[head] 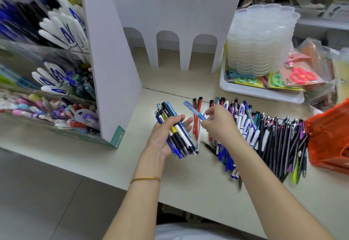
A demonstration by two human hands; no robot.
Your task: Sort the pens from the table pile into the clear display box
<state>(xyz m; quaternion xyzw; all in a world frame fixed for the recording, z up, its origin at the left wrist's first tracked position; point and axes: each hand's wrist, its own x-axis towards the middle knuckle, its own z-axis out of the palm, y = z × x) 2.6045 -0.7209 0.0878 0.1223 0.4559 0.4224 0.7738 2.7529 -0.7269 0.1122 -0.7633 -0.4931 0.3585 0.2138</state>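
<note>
Over table: left hand grips pens, right hand blue pen.

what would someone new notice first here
Centre frame, the left hand grips a bundle of pens while the right hand pinches a single blue pen just beside it. To the right a long pile of pens fans across the table, and on the far left the clear display box stands packed with pens.

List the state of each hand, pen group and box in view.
Left hand, gripping a bundle of pens.
Right hand, pinching one blue pen above the table.
Pen pile, lying spread on the table.
Clear display box, upright, holding pens.
</note>
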